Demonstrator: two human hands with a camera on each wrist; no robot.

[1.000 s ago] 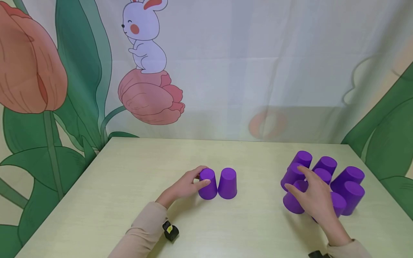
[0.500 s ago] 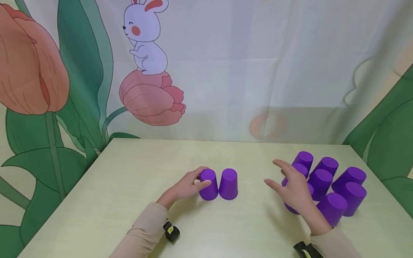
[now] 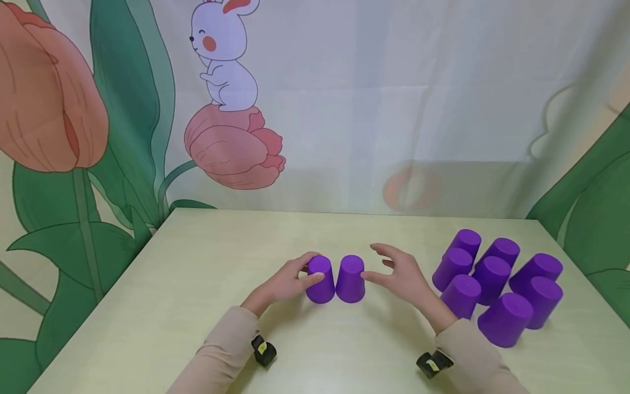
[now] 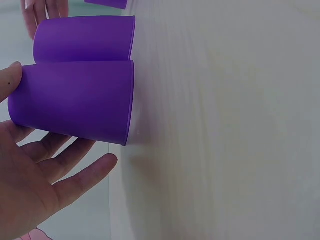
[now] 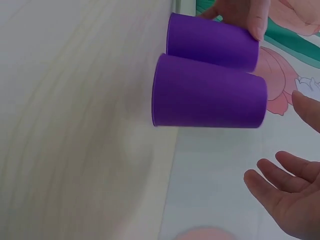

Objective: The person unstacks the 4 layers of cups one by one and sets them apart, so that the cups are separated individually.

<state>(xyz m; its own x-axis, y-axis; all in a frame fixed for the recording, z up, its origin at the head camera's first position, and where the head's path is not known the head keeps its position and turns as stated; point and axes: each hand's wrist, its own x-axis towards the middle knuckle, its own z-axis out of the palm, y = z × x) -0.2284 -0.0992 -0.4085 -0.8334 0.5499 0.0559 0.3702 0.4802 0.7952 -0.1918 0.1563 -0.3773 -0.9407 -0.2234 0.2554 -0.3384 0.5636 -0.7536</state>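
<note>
Two purple plastic cups stand upside down, side by side, near the middle of the table. My left hand grips the left cup, thumb on its near side and fingers behind it. The left wrist view shows that cup between thumb and fingers, its wide rim at the tabletop. Just right of the pair, my right hand has its thumb and fingers spread, the thumb tip at the edge of the right cup. In the right wrist view a gap shows between this cup and the right hand.
Several more upturned purple cups stand in a close group at the table's right side. A printed curtain with a rabbit and tulips hangs behind the pale table. Small black devices sit by both wrists.
My right hand has moved left from the cup group to beside the right one of the two middle cups, fingers still spread. The left hand has kept its hold on the left cup.
</note>
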